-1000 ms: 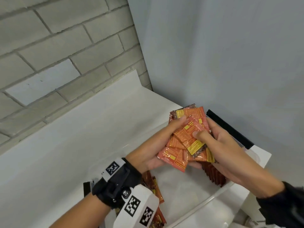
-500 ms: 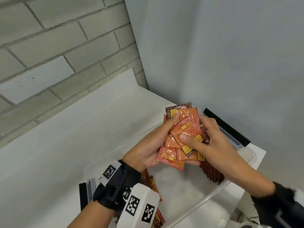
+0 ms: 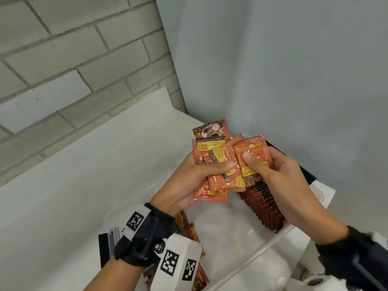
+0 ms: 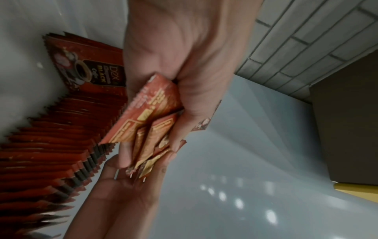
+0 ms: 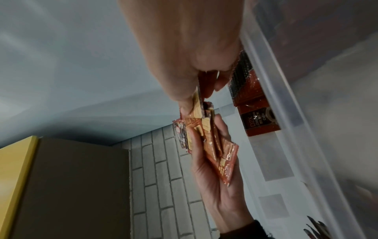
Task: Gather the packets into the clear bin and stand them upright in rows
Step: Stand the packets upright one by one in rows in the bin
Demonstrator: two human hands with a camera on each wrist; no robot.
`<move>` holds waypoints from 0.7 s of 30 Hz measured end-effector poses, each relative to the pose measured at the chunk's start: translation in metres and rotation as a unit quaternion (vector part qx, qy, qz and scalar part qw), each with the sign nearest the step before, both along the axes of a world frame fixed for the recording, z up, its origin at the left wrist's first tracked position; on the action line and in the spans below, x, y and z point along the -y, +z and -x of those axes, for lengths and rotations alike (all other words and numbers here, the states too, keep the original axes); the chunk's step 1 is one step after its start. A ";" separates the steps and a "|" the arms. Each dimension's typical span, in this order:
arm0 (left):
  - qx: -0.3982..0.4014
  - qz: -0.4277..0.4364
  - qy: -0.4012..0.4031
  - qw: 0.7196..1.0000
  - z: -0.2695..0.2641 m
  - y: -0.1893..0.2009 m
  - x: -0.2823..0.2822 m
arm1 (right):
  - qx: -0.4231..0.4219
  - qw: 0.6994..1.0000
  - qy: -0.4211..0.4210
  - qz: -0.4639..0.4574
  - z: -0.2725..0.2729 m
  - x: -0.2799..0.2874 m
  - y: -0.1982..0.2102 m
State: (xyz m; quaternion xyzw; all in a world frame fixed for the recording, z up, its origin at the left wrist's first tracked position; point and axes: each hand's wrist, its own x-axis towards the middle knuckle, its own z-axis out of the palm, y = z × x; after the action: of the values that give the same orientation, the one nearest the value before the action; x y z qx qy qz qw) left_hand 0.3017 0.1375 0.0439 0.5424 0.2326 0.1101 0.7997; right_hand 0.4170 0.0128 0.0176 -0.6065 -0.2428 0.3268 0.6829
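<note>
Both hands hold a fanned bunch of red-orange coffee packets (image 3: 220,164) above the clear bin (image 3: 247,267). My left hand (image 3: 189,181) grips the bunch from the left, thumb across its front. My right hand (image 3: 279,177) pinches the right-hand packet (image 3: 254,152), thumb on its face. Under the right hand a row of packets (image 3: 264,206) stands upright along the bin's right side; the same row of packets (image 4: 47,145) fills the left wrist view. Loose packets (image 3: 195,238) lie in the bin's near-left part, partly hidden by my left wrist. The held bunch (image 5: 212,145) shows in the right wrist view.
The bin sits on a white counter (image 3: 84,185) in a corner between a grey brick wall (image 3: 73,59) and a pale blue wall (image 3: 294,70). A black strip (image 3: 306,173) lies behind the bin. The bin's middle floor (image 3: 226,234) is bare.
The bunch has been spread and rearranged: a dark packet now sticks out at the top, and my right hand has shifted to pinch the packet at the bunch's right edge.
</note>
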 end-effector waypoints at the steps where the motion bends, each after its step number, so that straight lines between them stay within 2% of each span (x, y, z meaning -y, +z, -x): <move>1: -0.005 -0.014 0.004 1.000 0.000 0.000 0.000 | 0.000 1.000 -0.008 -0.002 0.000 0.000 0.000; 9: -0.006 0.002 0.003 1.000 0.005 0.004 -0.006 | -0.014 0.996 -0.082 -0.031 -0.005 -0.001 -0.005; 16: -0.020 -0.007 0.017 1.000 0.007 0.006 -0.011 | -0.116 0.987 -0.035 -0.101 -0.010 0.003 -0.002; 21: -0.016 -0.023 0.004 1.000 0.006 0.006 -0.011 | -0.112 0.989 0.026 -0.088 -0.008 0.003 -0.002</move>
State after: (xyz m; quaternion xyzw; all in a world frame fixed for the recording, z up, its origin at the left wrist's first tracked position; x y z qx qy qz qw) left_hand 0.2956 0.1481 0.0496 0.5612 0.2448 0.1100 0.7830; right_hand 0.4246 0.0093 0.0154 -0.4970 -0.2084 0.3872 0.7481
